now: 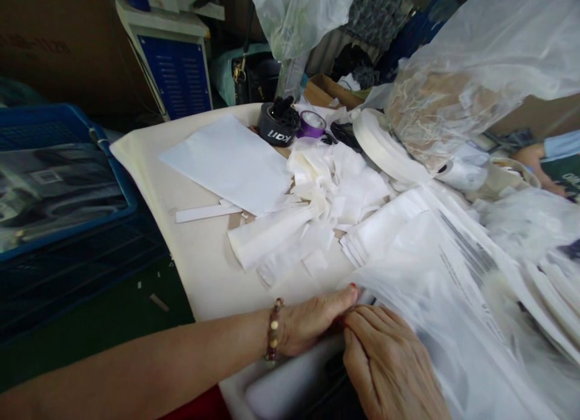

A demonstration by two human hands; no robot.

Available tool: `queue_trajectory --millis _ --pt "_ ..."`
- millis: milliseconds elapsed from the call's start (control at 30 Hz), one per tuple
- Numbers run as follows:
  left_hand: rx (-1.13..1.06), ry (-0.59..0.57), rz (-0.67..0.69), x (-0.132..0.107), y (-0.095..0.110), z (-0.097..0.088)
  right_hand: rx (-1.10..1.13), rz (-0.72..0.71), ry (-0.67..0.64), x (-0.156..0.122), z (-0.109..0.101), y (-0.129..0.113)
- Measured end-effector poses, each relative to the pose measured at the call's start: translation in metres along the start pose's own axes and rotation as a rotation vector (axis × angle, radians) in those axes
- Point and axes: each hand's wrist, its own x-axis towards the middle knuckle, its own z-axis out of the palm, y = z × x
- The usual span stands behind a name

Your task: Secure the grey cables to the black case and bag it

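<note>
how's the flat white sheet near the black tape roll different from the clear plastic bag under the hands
The white sheet is opaque and blank; the clear plastic bag is see-through with black printed text. The sheet lies untouched, while the left hand and right hand press on the bag's edge. Both lie flat on the cream table.

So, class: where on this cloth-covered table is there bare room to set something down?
Bare cloth runs along the table's left edge, left of the white sheet, and between the paper strip and the left hand. Scraps and plastic bags crowd the right.
</note>
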Motion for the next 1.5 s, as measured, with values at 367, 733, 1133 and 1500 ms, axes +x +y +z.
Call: queue_trajectory --millis 367,733,1133,1500 --pt "1.537 -0.469 0.541 -0.079 0.025 -0.031 0.011 0.026 -0.054 0.0 0.001 0.0" --pt "1.729 -0.695 0.738 -0.047 0.021 -0.033 0.087 0.037 -0.139 0.001 0.002 0.002" --pt "1.698 -0.499 0.646 -0.039 0.005 -0.023 0.325 0.044 -0.099 -0.006 -0.014 0.007" --pt "1.201 0.02 0.501 -0.067 -0.01 -0.017 0.28 0.075 0.149 -0.004 0.003 0.004"
